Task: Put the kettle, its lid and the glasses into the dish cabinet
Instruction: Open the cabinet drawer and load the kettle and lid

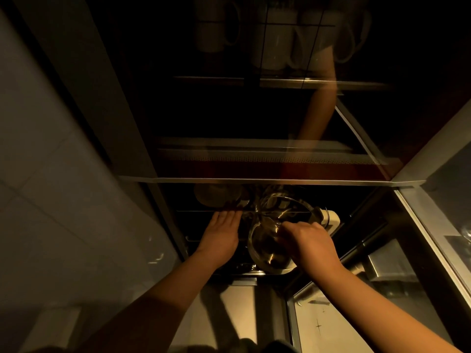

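Head view: both arms reach into the lower compartment of the dish cabinet (267,180), whose front rail crosses the frame just above the hands. The left hand (221,234) lies flat with straight fingers, palm down, at about 9 o'clock from the glass kettle (270,247); its fingertips reach a thin shelf wire, and whether they press it or merely hover cannot be told. The right hand (309,242) sits at 3 o'clock from the kettle with fingers curled at its rim; it appears to grip the glass, though the exact hold is lost in shadow.

Progress, as a judgement: the kettle is inside the lower compartment and seems to be in the act of being set down, so that item is near done but not released. A rounded glass piece (280,205) at 12 o'clock from the kettle may be the lid or a glass; glare and darkness forbid a firm call. A pale disc (216,196) sits at 11 o'clock, unidentified. A white handle (330,220) shows at 2 o'clock.

Obscured: the scene is very dim. The glasses cannot be counted or located with confidence. Mugs (219,29) on the upper shelf are blurred. A reflected forearm in the door glass confuses the upper right.
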